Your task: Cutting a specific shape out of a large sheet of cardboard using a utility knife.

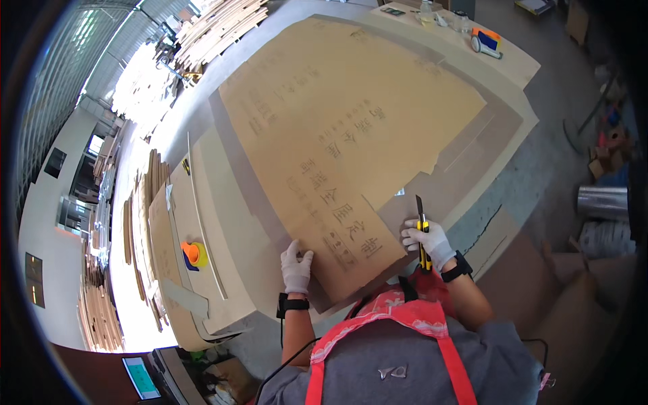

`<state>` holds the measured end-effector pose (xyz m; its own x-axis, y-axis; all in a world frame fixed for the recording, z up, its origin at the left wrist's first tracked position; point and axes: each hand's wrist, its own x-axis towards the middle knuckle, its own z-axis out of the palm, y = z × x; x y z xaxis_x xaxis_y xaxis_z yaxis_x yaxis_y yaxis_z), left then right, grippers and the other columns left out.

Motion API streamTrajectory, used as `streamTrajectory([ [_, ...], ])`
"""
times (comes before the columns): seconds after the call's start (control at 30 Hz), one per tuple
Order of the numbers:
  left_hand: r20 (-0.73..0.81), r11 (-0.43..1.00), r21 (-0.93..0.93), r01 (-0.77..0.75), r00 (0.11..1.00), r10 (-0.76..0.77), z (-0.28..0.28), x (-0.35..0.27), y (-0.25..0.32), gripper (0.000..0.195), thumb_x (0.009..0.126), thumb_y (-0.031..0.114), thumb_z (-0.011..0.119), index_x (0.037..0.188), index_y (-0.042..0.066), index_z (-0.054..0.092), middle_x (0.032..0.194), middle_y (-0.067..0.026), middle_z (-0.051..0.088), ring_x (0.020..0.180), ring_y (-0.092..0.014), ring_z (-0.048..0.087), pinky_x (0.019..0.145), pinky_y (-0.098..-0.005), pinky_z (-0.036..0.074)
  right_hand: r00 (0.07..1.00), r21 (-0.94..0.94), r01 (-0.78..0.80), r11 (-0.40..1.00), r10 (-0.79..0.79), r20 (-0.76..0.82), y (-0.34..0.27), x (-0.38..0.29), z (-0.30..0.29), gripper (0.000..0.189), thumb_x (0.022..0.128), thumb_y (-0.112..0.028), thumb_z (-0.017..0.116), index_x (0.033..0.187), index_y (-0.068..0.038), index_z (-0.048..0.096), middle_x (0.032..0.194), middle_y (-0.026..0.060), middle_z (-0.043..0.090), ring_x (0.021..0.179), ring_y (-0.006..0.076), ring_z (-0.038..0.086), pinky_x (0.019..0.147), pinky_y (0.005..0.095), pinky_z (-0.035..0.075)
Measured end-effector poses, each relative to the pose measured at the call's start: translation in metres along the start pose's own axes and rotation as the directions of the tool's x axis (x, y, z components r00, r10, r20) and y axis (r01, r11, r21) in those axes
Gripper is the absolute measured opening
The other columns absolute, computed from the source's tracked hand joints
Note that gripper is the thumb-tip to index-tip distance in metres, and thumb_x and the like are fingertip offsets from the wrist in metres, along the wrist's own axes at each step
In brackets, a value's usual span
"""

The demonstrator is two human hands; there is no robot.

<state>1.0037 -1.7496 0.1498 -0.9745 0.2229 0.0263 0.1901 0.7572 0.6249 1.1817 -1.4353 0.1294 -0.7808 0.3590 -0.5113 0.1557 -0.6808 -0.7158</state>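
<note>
My right hand (429, 242), in a white glove, holds a yellow and black utility knife (423, 228) with its dark blade out, pointing away from me. The knife is over the near right side of the work. My left hand (296, 268), gloved too, rests at the near left edge of a large printed brown cardboard sheet (354, 147), its fingers on the sheet. Under the cardboard lies a wider grey-brown panel (471, 147), which shows around its edges. The printed cardboard reaches to just in front of my red apron (385, 309).
Left stands a second board-topped surface (228, 309) with a tape dispenser (194, 254), a long thin strip (202, 223) and another cutter (186, 167). A far table (521, 71) holds bottles and another tape dispenser (487, 43). Stacked timber (217, 30) lies beyond. Cardboard (536, 273) is at right.
</note>
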Motion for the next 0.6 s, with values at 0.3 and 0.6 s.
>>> streamTrajectory([
  [0.3, 0.070, 0.916, -0.383, 0.121, 0.992, -0.102, 0.012, 0.006, -0.040, 0.039, 0.081, 0.012, 0.072, 0.118, 0.006, 0.061, 0.106, -0.0115, 0.058, 0.088, -0.020, 0.063, 0.081, -0.0320, 0.053, 0.996, -0.032, -0.020, 0.999, 0.023, 0.087, 0.002, -0.010, -0.002, 0.030, 0.086, -0.002, 0.061, 0.115, 0.002, 0.055, 0.088, 0.0085, 0.064, 0.068, 0.0124, 0.061, 0.057, 0.0237, 0.050],
  [0.6, -0.202, 0.997, -0.030, -0.071, 0.977, 0.064, -0.011, -0.036, 0.028, 0.024, 0.082, 0.007, 0.068, 0.104, 0.003, 0.064, 0.103, -0.0134, 0.060, 0.089, -0.025, 0.062, 0.079, -0.0334, 0.051, 0.997, -0.281, -0.028, 0.959, 0.046, 0.057, -0.035, -0.018, -0.013, 0.033, 0.088, -0.008, 0.060, 0.120, -0.001, 0.054, 0.091, 0.0080, 0.066, 0.071, 0.0123, 0.064, 0.062, 0.0245, 0.053],
])
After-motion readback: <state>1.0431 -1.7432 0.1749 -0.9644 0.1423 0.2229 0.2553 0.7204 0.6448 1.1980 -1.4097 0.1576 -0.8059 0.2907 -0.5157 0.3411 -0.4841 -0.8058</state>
